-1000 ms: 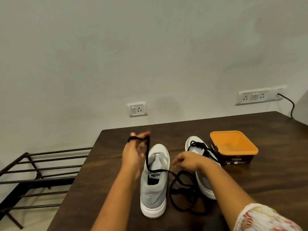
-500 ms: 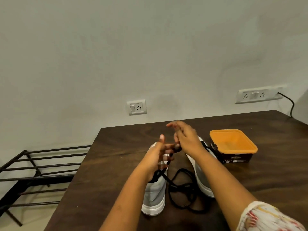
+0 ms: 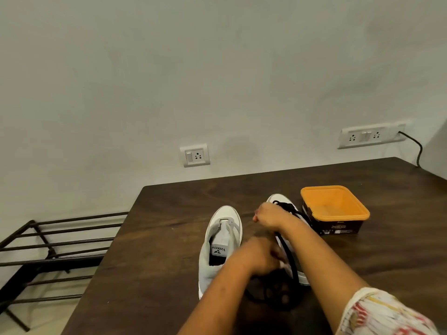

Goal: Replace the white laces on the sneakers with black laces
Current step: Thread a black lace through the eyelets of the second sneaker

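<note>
Looking from left to right, we first see a dark metal rack [image 3: 48,250] beside the brown table [image 3: 169,238]. On the table stands the left sneaker [image 3: 219,240], grey and white, toe away from us, with no lace in its holes. Just right of it our left hand [image 3: 262,258] hangs low over a heap of black lace [image 3: 291,261] lying between the two shoes. That hand is blurry, with its fingers bent down, and we cannot tell if it holds the lace or only touches it. Our right hand [image 3: 268,215] is farther from us, closed in a fist over the right sneaker [image 3: 278,198]. It grips the black lace, which runs from under it down to the heap. More black lace crosses the toe end of that shoe. Near it, on the right, sits an orange box [image 3: 335,209] with dark sides, and we see only its orange inside
</note>
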Action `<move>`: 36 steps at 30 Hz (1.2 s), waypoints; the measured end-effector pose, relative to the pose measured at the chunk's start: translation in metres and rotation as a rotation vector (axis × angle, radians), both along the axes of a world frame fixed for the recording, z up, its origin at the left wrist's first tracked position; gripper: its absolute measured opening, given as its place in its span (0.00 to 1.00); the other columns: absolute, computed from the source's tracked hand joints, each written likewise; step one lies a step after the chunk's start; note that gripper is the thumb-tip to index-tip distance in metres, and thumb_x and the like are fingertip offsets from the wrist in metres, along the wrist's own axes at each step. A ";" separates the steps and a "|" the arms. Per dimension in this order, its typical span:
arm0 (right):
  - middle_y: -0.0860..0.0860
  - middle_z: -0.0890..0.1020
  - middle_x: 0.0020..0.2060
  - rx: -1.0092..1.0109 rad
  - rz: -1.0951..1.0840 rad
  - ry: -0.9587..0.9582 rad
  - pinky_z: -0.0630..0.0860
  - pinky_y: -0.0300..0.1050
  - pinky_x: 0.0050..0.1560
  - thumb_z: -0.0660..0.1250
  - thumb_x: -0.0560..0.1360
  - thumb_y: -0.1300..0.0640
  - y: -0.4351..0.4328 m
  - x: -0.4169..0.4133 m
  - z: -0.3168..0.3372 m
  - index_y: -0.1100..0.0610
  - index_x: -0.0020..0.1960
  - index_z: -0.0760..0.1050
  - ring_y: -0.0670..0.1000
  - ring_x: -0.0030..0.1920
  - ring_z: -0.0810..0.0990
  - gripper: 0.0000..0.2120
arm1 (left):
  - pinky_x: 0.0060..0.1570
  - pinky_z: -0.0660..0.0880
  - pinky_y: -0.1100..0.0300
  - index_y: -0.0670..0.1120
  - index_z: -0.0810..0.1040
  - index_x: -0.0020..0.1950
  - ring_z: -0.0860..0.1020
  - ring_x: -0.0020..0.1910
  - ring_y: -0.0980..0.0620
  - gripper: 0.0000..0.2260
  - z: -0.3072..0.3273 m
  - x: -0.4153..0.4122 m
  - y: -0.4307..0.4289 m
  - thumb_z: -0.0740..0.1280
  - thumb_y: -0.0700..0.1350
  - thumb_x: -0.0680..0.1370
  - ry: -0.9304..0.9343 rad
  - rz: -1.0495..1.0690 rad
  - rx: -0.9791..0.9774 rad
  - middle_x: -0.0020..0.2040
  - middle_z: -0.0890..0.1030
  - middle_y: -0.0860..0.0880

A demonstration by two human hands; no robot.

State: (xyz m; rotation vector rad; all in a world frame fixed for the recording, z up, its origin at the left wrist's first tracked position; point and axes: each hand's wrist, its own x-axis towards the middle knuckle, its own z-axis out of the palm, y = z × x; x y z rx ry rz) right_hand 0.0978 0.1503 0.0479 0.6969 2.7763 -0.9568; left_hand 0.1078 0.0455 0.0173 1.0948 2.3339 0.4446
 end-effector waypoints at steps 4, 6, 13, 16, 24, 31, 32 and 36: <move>0.58 0.82 0.52 -0.077 0.013 -0.021 0.71 0.37 0.40 0.60 0.77 0.66 0.011 0.004 -0.017 0.62 0.59 0.78 0.46 0.39 0.76 0.13 | 0.50 0.72 0.55 0.45 0.75 0.57 0.77 0.55 0.44 0.11 -0.001 -0.031 -0.025 0.61 0.47 0.77 0.374 0.585 0.225 0.55 0.79 0.45; 0.52 0.83 0.43 -0.153 -0.047 0.082 0.68 0.34 0.35 0.59 0.78 0.66 0.014 0.003 -0.022 0.57 0.51 0.77 0.41 0.34 0.71 0.10 | 0.53 0.72 0.54 0.43 0.72 0.59 0.76 0.57 0.43 0.15 -0.005 -0.043 -0.035 0.63 0.51 0.77 0.358 0.678 0.215 0.58 0.78 0.43; 0.50 0.80 0.38 -0.149 0.002 0.159 0.74 0.35 0.34 0.65 0.77 0.62 0.010 0.000 -0.027 0.55 0.44 0.81 0.46 0.36 0.76 0.07 | 0.51 0.73 0.56 0.40 0.73 0.61 0.77 0.54 0.42 0.14 -0.012 -0.045 -0.030 0.61 0.43 0.77 0.076 0.634 0.163 0.57 0.77 0.42; 0.47 0.77 0.32 -0.196 -0.013 0.181 0.69 0.31 0.26 0.65 0.77 0.64 0.003 0.000 -0.032 0.60 0.48 0.82 0.44 0.30 0.74 0.07 | 0.33 0.74 0.58 0.41 0.69 0.61 0.75 0.31 0.46 0.15 -0.004 -0.044 -0.041 0.63 0.39 0.75 -0.364 0.681 0.167 0.40 0.74 0.42; 0.49 0.77 0.28 -0.206 -0.060 0.209 0.72 0.35 0.31 0.64 0.73 0.70 -0.016 -0.004 -0.049 0.54 0.36 0.77 0.46 0.28 0.74 0.14 | 0.35 0.69 0.61 0.42 0.75 0.58 0.72 0.38 0.51 0.14 -0.024 -0.031 -0.039 0.62 0.35 0.74 -0.503 0.701 0.405 0.42 0.75 0.46; 0.46 0.78 0.30 -0.207 -0.203 0.327 0.74 0.33 0.36 0.68 0.71 0.69 -0.016 -0.010 -0.062 0.51 0.35 0.73 0.46 0.36 0.80 0.15 | 0.40 0.71 0.59 0.40 0.78 0.51 0.75 0.41 0.46 0.12 -0.032 -0.042 -0.038 0.59 0.31 0.72 -0.720 0.787 0.537 0.42 0.78 0.42; 0.48 0.79 0.32 -0.207 -0.211 0.324 0.75 0.36 0.38 0.70 0.70 0.68 -0.015 -0.012 -0.063 0.51 0.35 0.72 0.48 0.39 0.81 0.15 | 0.40 0.71 0.58 0.40 0.78 0.50 0.75 0.41 0.45 0.12 -0.033 -0.043 -0.037 0.58 0.31 0.72 -0.732 0.800 0.552 0.42 0.79 0.42; 0.54 0.83 0.41 -0.220 -0.219 0.309 0.79 0.46 0.48 0.76 0.66 0.65 -0.013 -0.018 -0.068 0.51 0.36 0.71 0.52 0.45 0.82 0.15 | 0.47 0.73 0.53 0.39 0.76 0.56 0.77 0.46 0.43 0.15 -0.039 -0.050 -0.033 0.59 0.33 0.72 -0.773 0.833 0.572 0.46 0.79 0.39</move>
